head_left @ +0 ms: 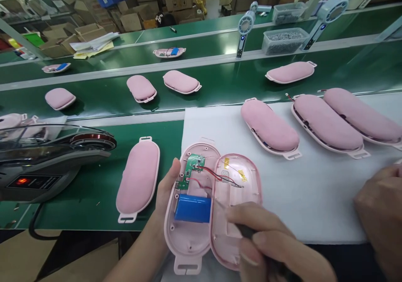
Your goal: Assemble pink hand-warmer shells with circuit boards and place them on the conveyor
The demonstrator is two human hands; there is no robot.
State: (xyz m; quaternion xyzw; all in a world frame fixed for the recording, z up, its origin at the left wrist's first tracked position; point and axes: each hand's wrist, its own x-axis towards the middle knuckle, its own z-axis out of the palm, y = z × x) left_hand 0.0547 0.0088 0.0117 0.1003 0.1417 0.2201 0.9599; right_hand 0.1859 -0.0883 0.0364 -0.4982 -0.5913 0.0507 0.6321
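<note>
Casing (194, 238), pink and opened into two shells, lies at the hub of this clock, held above the near edge of the white sheet (314, 198). Its left shell holds a green circuit board (190, 169) at the top and a blue block (192, 208) below it; red and black wires (216, 174) run from the board across into the right shell (235, 194), where yellow tape strips (242, 175) are stuck. At nine to ten o'clock the left hand (166, 190) grips the left shell's outer edge, its thumb along the rim and its other fingers hidden. At four o'clock the right hand (276, 240) is closed around a slim dark tool (246, 231), the blurred tip near the seam between the shells. Toward one o'clock, across the green belt (216, 81), stand two clear tubs, a front tub (284, 41) full of small grey pieces, too small to identify, and a back tub (287, 13) also holding something grey. At eleven o'clock an open pink shell (169, 53) carries a blue piece; at ten, another open shell (56, 68) does likewise. At three o'clock is another person's hand (380, 202), blurred, its grip impossible to tell.
</note>
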